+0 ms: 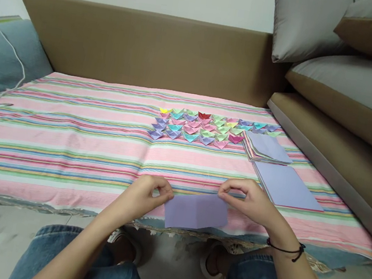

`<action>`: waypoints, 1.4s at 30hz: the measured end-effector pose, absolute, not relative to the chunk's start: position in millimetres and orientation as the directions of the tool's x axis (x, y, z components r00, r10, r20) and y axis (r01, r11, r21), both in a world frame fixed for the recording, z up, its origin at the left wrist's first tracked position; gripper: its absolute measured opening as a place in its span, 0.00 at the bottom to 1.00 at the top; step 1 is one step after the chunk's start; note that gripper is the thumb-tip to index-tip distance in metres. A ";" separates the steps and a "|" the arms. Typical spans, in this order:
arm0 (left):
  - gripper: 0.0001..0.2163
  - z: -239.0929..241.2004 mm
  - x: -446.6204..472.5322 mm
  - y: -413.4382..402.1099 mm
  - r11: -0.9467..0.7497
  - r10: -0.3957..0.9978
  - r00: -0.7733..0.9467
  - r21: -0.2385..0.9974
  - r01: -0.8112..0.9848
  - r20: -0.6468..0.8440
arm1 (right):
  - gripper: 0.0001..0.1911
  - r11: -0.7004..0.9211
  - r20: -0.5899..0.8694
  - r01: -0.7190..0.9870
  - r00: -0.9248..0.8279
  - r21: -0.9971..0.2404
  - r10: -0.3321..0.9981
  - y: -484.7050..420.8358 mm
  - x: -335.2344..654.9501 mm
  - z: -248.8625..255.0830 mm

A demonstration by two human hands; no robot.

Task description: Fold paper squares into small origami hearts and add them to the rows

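The left hand (pixel 148 193) pinches the purple paper (pixel 196 212) at its ten o'clock corner, the right hand (pixel 251 201) at two o'clock.

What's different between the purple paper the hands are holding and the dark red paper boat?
The purple paper is a rectangle; the red boat is folded with pointy corners. The purple paper looks bigger than the red boat. The left hand and right hand hold the purple paper, while the red boat sits on the striped cloth. Both look like paper.
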State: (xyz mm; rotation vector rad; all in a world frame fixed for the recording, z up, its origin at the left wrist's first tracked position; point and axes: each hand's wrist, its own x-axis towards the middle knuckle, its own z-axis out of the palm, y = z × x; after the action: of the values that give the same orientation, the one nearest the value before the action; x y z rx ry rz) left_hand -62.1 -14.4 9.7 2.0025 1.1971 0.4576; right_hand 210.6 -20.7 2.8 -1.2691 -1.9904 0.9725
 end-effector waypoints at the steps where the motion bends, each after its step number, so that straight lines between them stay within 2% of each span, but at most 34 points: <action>1: 0.10 9.8 -62.8 -13.7 -0.284 0.864 0.499 0.751 0.596 -0.069 | 0.06 0.274 0.079 0.499 -0.376 -0.822 0.923 -20.5 213.0 2.8; 4: 0.10 9.7 -66.1 -9.3 -0.269 0.884 0.464 0.755 0.599 -0.054 | 0.07 0.225 0.072 0.485 -0.314 -0.845 0.947 -18.2 224.6 0.4; 6: 0.10 7.8 -69.6 -4.8 -0.222 0.923 0.384 0.771 0.597 -0.032 | 0.08 0.173 0.105 0.439 -0.175 -0.882 0.979 -15.9 232.1 -3.6; 9: 0.10 1.0 -72.5 1.2 -0.092 0.977 0.212 0.867 0.490 -0.016 | 0.10 0.095 0.129 0.247 0.126 -0.964 0.984 -14.8 228.7 -10.9; 10: 0.10 -1.9 -71.7 2.5 -0.053 0.987 0.162 0.905 0.422 -0.018 | 0.12 0.055 0.077 0.143 0.158 -0.988 0.984 -15.6 222.0 -12.9; 11: 0.10 -4.8 -69.8 3.2 -0.030 0.993 0.121 0.937 0.348 -0.013 | 0.14 -0.019 -0.016 0.026 0.114 -0.999 0.993 -17.0 213.0 -14.5; 13: 0.10 -9.7 -63.3 3.5 -0.018 0.997 0.081 0.971 0.239 -0.001 | 0.19 -0.187 -0.178 -0.113 -0.085 -0.976 0.980 -20.7 191.5 -16.9; 15: 0.10 -13.3 -55.3 2.5 -0.016 0.998 0.059 0.983 0.185 0.006 | 0.20 -0.214 -0.183 -0.181 -0.171 -0.960 0.968 -23.3 172.0 -18.8; 19: 0.11 -18.0 -44.1 -1.2 -0.007 0.994 0.110 0.981 0.193 -0.014 | 0.15 -0.104 -0.097 -0.326 -0.038 -0.940 0.995 -21.3 156.3 -23.1; 22: 0.11 -20.4 -40.4 -5.1 -0.121 0.990 0.112 0.939 0.322 0.089 | 0.13 -0.094 -0.112 -0.299 0.042 -0.950 0.993 -18.1 157.3 -25.1; 25: 0.14 -23.4 -34.4 -9.6 -0.353 0.934 0.146 0.781 0.516 0.326 | 0.13 -0.076 -0.085 -0.213 0.033 -0.974 0.996 -18.3 155.3 -24.4; 27: 0.18 -26.2 -27.7 -12.7 -0.455 0.890 0.237 0.714 0.532 0.390 | 0.14 -0.049 -0.050 -0.169 0.003 -0.984 0.999 -19.9 151.2 -23.2; 28: 0.20 -27.5 -23.8 -14.2 -0.461 0.887 0.264 0.720 0.518 0.378 | 0.14 -0.036 -0.035 -0.157 -0.010 -0.987 0.999 -20.7 149.0 -22.6; 32: 0.29 -28.7 -10.4 -19.7 -0.317 0.937 0.270 0.867 0.384 0.223 | 0.14 -0.005 -0.002 -0.163 -0.020 -0.987 1.000 -22.7 143.4 -22.4; 36: 0.28 -23.8 -5.3 -23.2 -0.197 0.956 0.258 0.955 0.221 0.137 | 0.15 0.009 0.014 -0.181 -0.028 -0.983 1.000 -22.7 143.4 -24.7; 42: 0.26 -17.0 -9.9 -21.2 -0.024 0.959 0.283 1.000 0.001 0.023 | 0.16 0.002 0.004 -0.163 -0.014 -0.987 1.000 -22.2 147.4 -24.8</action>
State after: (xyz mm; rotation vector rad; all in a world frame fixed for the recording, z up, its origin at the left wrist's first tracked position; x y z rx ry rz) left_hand -9.9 -21.2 -17.0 1.3512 0.9869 1.0099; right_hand 147.4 -22.2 -24.8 -1.0788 -1.0999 1.2902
